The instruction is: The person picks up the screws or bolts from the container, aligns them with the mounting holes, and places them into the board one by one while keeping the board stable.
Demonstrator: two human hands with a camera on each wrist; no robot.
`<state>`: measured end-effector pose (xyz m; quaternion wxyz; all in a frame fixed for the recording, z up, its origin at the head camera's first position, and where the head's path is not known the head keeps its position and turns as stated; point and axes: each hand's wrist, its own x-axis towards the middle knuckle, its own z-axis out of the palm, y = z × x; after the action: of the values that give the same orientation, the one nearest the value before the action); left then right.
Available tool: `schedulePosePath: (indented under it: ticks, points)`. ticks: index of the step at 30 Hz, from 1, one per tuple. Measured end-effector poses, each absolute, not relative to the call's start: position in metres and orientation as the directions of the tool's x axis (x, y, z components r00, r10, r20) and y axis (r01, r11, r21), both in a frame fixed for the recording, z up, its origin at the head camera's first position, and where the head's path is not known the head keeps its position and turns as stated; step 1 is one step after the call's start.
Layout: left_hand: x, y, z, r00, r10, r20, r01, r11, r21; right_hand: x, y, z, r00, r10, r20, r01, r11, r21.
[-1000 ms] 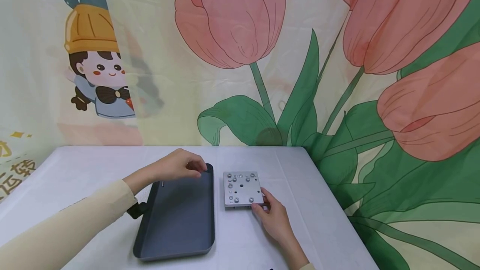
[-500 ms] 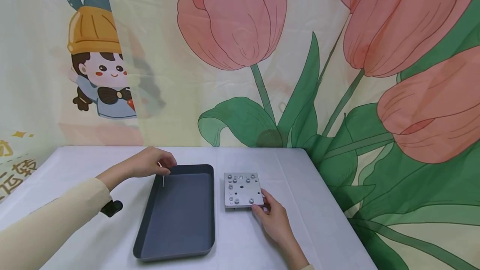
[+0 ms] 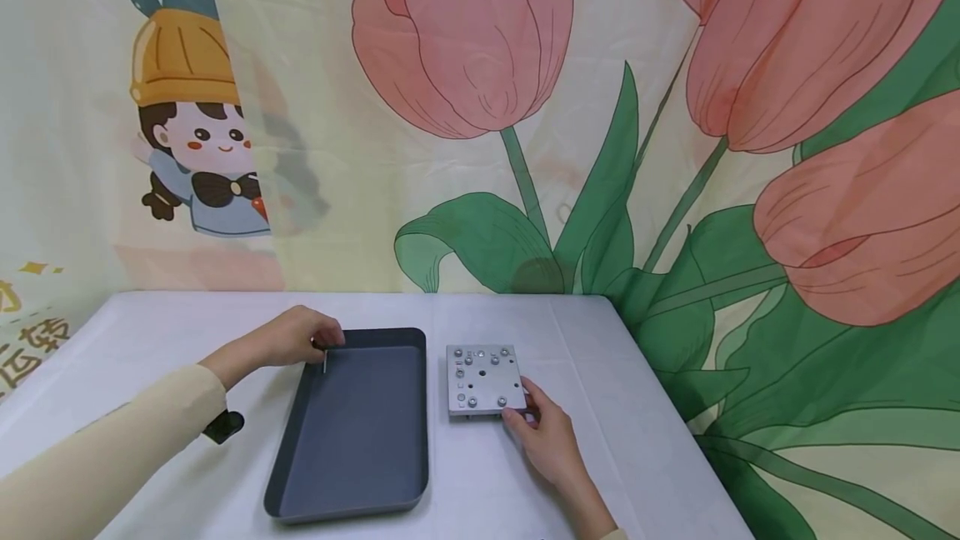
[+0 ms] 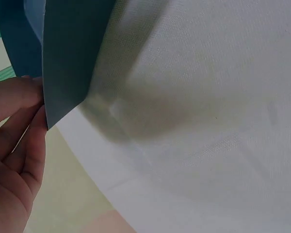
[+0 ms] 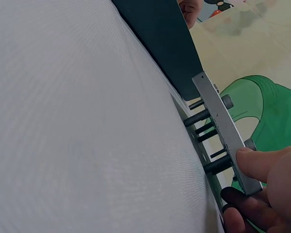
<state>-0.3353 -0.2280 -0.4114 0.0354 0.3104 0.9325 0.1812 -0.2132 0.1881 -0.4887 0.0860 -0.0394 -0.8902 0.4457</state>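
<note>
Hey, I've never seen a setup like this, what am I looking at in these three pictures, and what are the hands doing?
There is no machine here: a person works with two bare hands and wears three cameras. The wide picture comes from a camera on the head, looking down at a white table before a tulip-printed backdrop. The other two come from cameras on each wrist, so they look close and tilted.

On the table lie a dark tray and, to its right, a metal plate with screws in it. The right-wrist view shows their threaded shanks sticking out underneath.

The left hand is at the tray's far left corner, pinching a small thin pin; what it is exactly is too small to tell. The right hand grips the plate's near right corner.
</note>
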Motion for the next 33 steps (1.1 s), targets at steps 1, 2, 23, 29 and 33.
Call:
schedulePosePath:
  ticks: [1, 2, 23, 29, 33]
  points:
    - [-0.335, -0.227, -0.412, -0.802, 0.595, 0.056, 0.575, 0.742, 0.346, -0.213, 0.188, -0.489, -0.982, 0.146, 0.12, -0.008, 0.602, -0.799]
    - [-0.333, -0.227, -0.412, -0.799, 0.597, 0.066, 0.582, 0.741, 0.335, -0.213, 0.188, -0.488, -0.982, 0.146, 0.122, -0.01, 0.603, -0.798]
    - [-0.328, -0.22, -0.447, -0.73, 0.609, 0.31, 0.66, 0.746, 0.088, -0.213, 0.188, -0.488, -0.982, 0.147, 0.122, -0.01, 0.6, -0.8]
    - [-0.326, -0.218, -0.447, -0.759, 0.575, 0.306, 0.634, 0.76, 0.144, -0.214, 0.189, -0.488, -0.981, 0.15, 0.123, -0.007, 0.604, -0.797]
    - [-0.326, -0.217, -0.447, -0.78, 0.563, 0.273, 0.613, 0.774, 0.159, -0.214, 0.188, -0.489, -0.981, 0.156, 0.115, 0.001, 0.6, -0.8]
